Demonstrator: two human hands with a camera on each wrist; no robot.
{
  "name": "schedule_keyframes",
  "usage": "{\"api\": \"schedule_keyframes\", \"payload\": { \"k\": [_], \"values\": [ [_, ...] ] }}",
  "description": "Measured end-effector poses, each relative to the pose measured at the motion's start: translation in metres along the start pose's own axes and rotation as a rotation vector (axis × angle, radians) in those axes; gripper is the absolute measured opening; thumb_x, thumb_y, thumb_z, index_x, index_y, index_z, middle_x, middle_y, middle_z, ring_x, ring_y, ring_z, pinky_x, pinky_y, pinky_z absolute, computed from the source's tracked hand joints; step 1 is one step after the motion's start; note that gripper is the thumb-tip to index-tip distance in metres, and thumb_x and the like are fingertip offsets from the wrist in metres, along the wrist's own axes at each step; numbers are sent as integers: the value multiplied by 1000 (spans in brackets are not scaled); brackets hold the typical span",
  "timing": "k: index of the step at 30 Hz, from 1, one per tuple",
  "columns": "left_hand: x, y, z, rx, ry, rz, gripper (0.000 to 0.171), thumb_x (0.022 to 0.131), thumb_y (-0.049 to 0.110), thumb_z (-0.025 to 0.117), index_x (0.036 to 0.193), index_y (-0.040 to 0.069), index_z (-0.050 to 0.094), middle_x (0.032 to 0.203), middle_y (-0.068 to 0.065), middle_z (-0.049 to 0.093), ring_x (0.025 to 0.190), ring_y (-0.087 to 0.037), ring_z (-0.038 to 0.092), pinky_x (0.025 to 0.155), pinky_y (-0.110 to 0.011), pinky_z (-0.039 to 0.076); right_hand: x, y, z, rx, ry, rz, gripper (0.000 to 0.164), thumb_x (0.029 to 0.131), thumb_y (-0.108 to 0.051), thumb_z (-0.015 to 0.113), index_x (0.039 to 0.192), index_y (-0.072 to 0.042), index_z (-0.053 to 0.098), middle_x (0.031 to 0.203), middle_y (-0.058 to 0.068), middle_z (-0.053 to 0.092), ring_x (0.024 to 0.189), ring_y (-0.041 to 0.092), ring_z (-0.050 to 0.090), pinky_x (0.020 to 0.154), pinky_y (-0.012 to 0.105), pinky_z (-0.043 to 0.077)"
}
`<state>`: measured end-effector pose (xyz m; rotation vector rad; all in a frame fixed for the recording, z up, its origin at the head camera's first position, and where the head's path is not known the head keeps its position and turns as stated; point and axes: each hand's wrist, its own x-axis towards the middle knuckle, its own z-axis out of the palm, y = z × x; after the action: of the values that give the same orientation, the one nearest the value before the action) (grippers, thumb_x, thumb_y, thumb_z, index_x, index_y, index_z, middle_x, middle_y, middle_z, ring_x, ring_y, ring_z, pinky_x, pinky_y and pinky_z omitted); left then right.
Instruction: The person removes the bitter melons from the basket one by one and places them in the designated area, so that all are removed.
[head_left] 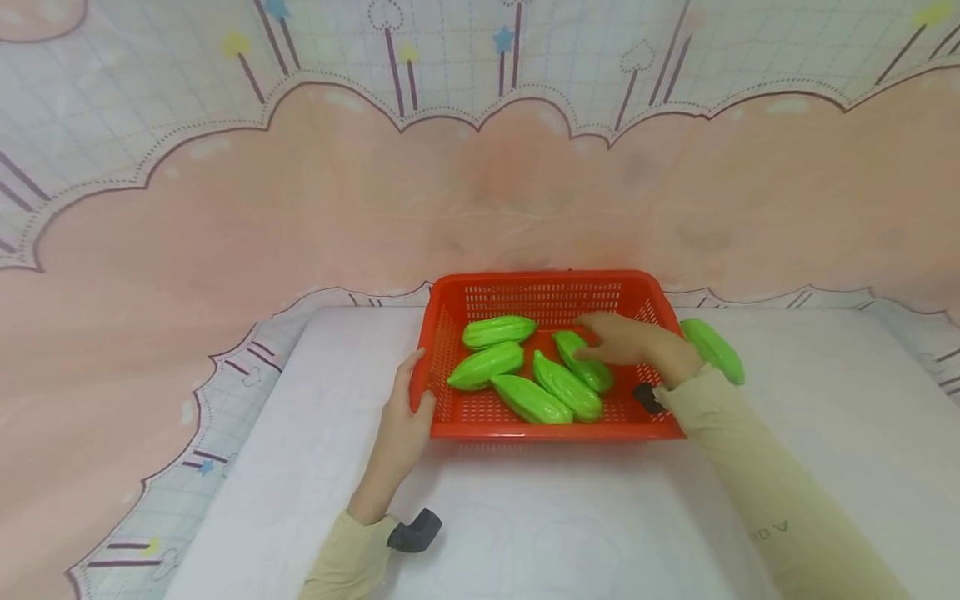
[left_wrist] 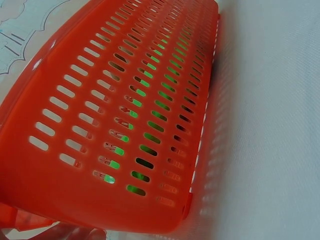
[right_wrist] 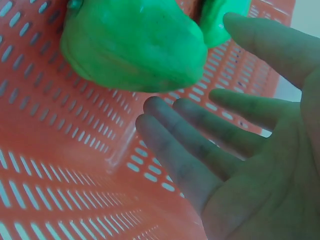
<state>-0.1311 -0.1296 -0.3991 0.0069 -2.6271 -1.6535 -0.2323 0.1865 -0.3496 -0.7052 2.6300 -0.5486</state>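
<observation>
A red plastic basket (head_left: 540,431) with slotted walls holds several green ridged gourds (head_left: 489,365). At its left side, my left hand (head_left: 401,429) grips the rim; only a bit of that hand's fingers (left_wrist: 70,233) shows low in the left wrist view, under the basket wall (left_wrist: 105,200). My right hand (head_left: 637,342) reaches inside the right half, over the rightmost gourd (head_left: 588,371), which it partly covers. The right wrist view shows this hand (right_wrist: 250,165) with fingers extended and apart, palm bare, close to a large green gourd (right_wrist: 135,45).
Another green gourd (head_left: 714,350) lies outside the basket, on the white table (head_left: 540,525) to the right. Behind the table hangs a pink-and-white patterned cloth (head_left: 480,200). Dark wrist devices (head_left: 416,532) sit at both cuffs.
</observation>
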Motion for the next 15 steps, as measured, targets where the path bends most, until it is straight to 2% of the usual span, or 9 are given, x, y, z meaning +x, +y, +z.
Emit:
{"api": "schedule_keyframes", "payload": {
  "k": [6,12,15],
  "values": [
    [1,-1,1,-8,-2,4,60,100,8,43,156,22,26,154,-15,39,114,-31,57,95,-48,53,4,0,1,-26,-20,-13,62,97,-20,61,144,12,38,144,30,46,134,46,42,112,57,34],
    [1,-2,0,-9,2,3,60,100,8,43,156,23,26,154,-15,39,114,-31,58,94,-48,54,12,1,4,-44,-60,-39,58,94,-17,65,141,10,43,133,23,56,119,37,53,106,54,42],
    [0,-2,0,-8,2,8,60,100,7,43,156,22,26,155,-15,38,117,-32,57,96,-48,53,14,1,5,-26,-87,-18,61,94,-17,65,143,9,40,137,24,52,125,39,49,109,55,39]
  ]
}}
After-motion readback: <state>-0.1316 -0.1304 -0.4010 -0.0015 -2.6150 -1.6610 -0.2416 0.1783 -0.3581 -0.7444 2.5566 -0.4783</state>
